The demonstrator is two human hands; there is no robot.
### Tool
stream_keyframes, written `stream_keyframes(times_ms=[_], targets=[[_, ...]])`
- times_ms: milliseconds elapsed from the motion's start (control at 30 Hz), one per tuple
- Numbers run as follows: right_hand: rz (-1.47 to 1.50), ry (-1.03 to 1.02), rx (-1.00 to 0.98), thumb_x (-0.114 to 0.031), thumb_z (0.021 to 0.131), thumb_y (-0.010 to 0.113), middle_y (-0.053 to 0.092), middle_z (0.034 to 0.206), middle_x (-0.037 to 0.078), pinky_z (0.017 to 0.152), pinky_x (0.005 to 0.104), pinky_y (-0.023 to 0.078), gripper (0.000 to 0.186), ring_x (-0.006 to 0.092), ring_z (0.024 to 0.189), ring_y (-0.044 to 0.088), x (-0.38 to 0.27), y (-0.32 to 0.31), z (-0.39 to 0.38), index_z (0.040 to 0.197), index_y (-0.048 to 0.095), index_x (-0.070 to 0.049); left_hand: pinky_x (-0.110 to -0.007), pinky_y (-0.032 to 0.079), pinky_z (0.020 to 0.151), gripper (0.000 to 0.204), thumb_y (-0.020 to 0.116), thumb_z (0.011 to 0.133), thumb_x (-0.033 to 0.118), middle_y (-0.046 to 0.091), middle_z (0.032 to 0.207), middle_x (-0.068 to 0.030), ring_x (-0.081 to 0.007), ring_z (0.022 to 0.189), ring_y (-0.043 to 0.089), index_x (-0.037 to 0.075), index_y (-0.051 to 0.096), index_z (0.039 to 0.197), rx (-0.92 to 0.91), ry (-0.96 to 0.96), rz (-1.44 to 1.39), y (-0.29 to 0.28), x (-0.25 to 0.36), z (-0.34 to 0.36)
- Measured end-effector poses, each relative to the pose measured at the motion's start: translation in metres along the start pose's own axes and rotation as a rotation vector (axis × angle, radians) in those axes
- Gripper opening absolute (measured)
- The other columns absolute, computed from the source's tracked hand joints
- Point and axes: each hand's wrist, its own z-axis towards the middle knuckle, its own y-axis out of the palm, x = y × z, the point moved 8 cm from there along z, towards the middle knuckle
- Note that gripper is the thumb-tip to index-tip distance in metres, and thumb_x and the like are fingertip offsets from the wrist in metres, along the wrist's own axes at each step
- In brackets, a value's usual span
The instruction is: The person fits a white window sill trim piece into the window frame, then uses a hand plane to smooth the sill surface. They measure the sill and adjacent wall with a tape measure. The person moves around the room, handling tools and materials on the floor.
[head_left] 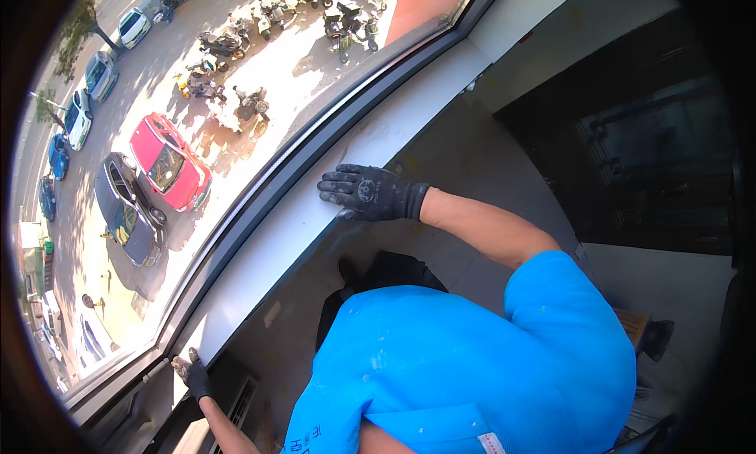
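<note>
At the centre we have the white windowsill [264,269], a long pale ledge running slantwise along the inside of the dark window frame [287,182]. Our right hand [370,192], in a black glove, lies palm down across the sill, fingers stretched toward the frame and nothing in its grasp. Our left hand [192,375], gloved too, rests at the sill's near end, close by the frame; its fingers look extended and we see nothing held, though the underside of each palm is hidden. We judge the step in hand to be bracing or pressing on the ledge — which of the two, we can't tell. A next move seems to call for weight on one palm while the other shifts along the sill, without leaning hard toward the glass. As for writing, there is pale print on the back of the right glove, dark characters low on our blue shirt [441,359] and a small white tag near its lower edge; we copy none of it. Outside stand a red car [169,161], a black car [130,210] and rows of scooters [224,44].
</note>
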Motion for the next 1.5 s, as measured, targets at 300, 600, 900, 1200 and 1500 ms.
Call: stream_keyframes(times_ms=[300,600,900,1200,1500], targets=[[0.060,0.215,0.175,-0.038,0.096,0.054,0.051,0.141,0.023,0.117,0.0493,0.027,0.054,0.0347,0.135,0.045,0.041,-0.020,-0.023,0.132,0.054,0.002,-0.045,0.023,0.120,0.091,0.040,0.099,0.061,0.027,0.153,-0.0350,-0.0426,0.146,0.024,-0.015,0.027,0.146,-0.055,0.042,0.017,-0.042,0.153,-0.056],[-0.302,0.464,0.096,-0.037,0.097,0.054,0.055,0.134,0.025,0.110,0.0465,0.035,0.050,0.0336,0.129,0.050,0.136,-0.063,-0.053,0.126,0.057,0.004,-0.045,0.018,0.121,0.093,0.046,0.097,0.061,0.025,0.155,-0.0335,-0.0435,0.147,0.021,-0.013,0.024,0.148,0.010,0.259,-0.006,-0.064,0.281,-0.077],[-0.385,0.553,0.232,-0.039,0.094,0.057,0.059,0.125,0.025,0.107,0.0467,0.039,0.053,0.0368,0.120,0.054,0.254,-0.126,-0.119,0.121,0.058,0.007,-0.044,0.017,0.121,0.090,0.050,0.097,0.056,0.026,0.155,-0.0323,-0.0413,0.148,0.021,-0.014,0.024,0.148,-0.038,0.216,-0.011,-0.072,0.273,-0.084],[-0.593,0.489,0.002,-0.036,0.093,0.058,0.063,0.110,0.023,0.095,0.0449,0.046,0.042,0.0356,0.107,0.060,0.262,-0.131,-0.108,0.109,0.061,0.003,-0.044,0.016,0.122,0.092,0.052,0.097,0.054,0.019,0.157,-0.0337,-0.0429,0.148,0.017,-0.014,0.018,0.149,0.031,0.257,0.007,-0.051,0.257,-0.076],[-0.243,0.641,-0.005,-0.028,0.096,0.055,0.066,0.095,0.020,0.080,0.0468,0.052,0.027,0.0359,0.092,0.064,0.287,-0.150,-0.122,0.098,0.063,-0.003,-0.044,0.025,0.119,0.086,0.052,0.096,0.056,0.032,0.153,-0.0300,-0.0428,0.144,0.029,-0.011,0.031,0.147,0.160,0.254,0.037,-0.077,0.285,-0.118]])
